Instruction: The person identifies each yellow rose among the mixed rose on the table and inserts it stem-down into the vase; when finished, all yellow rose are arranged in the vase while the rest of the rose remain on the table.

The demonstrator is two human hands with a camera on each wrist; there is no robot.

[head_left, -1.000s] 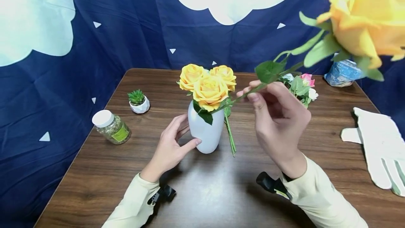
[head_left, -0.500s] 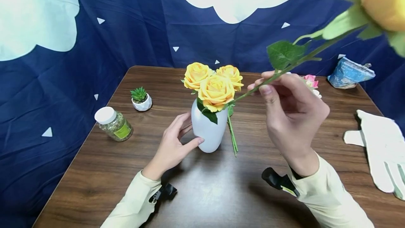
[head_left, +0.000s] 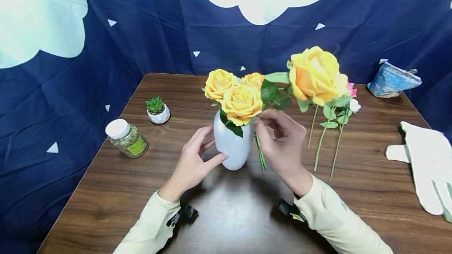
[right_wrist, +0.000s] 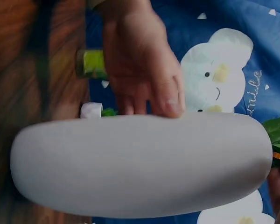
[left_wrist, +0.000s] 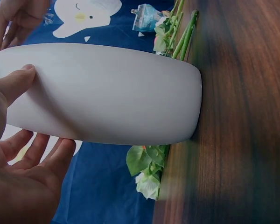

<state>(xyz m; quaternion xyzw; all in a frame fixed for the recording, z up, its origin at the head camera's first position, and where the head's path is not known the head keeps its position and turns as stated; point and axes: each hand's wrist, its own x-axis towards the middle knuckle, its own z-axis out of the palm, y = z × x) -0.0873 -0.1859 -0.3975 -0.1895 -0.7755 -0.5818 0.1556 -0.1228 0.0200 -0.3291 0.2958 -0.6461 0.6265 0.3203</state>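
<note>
wooden table [head_left: 106, 191]: left grip [head_left: 192, 160] cups rose-filled vase [head_left: 231, 146]; right grip [head_left: 282, 140] pinches rose stem [head_left: 270, 95].

From the head camera we look forward and down across the desk [head_left: 226, 214], seeing both forearms and, at centre, the white vase [head_left: 231, 144] with the blue cloth backdrop [head_left: 141, 42] at 12 o'clock. Our left wrist camera sits very close to the vase [left_wrist: 107, 93], rolled sideways so the desk [left_wrist: 242, 112] runs up the 3 o'clock edge. Our right wrist camera looks from the opposite side, equally close and rolled. All three views share the vase [right_wrist: 140, 163].
</note>
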